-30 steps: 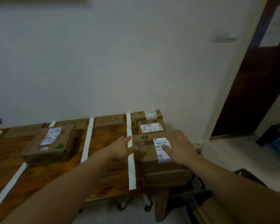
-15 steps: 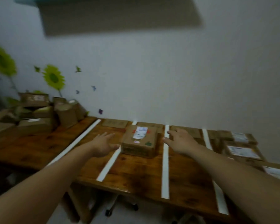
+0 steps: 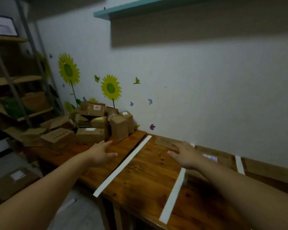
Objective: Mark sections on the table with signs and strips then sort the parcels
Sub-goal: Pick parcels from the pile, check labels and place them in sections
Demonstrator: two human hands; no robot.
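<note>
Table: wooden top (image 3: 140, 185) along a white wall (image 3: 206, 97), with both arms stretched out over it.
Pile: brown cardboard parcels (image 3: 90, 123) heaped at the far end of the table, just beyond the left fingertips and off to their left. Several carry white labels, and some lie tilted on others.
Left hand: (image 3: 101, 154) palm down, fingers straight and spread, holding nothing. It is low over the wood, just short of the pile; whether it touches the wood cannot be told.
Right hand: (image 3: 185, 155) palm down, fingers straight and spread, holding nothing.
Left strip: (image 3: 123, 165) white and flat on the wood, running from the wall side to the front edge between the two hands.
Middle strip: (image 3: 173, 191) white, showing from under the right wrist and running to the front edge.
Right strip: (image 3: 239, 164) a short white length, visible beyond the right forearm on its outer side.
Sign: (image 3: 165, 142) flat brown card by the wall, just ahead of the right fingers. Its writing is too blurred to read.
Parcel: (image 3: 223, 156) flat and brown with a white label, lying beyond the right wrist between the middle and right strips, partly hidden by the forearm.
Sunflowers: (image 3: 111, 87) yellow stickers on the wall above the pile, with small butterflies around them.
Shelf: (image 3: 131, 7) teal, high above both hands.
Rack: (image 3: 15, 80) metal shelving well left of the left hand, holding cardboard.
Box: (image 3: 12, 181) on the floor below and left of the left forearm, with a white label on top.
</note>
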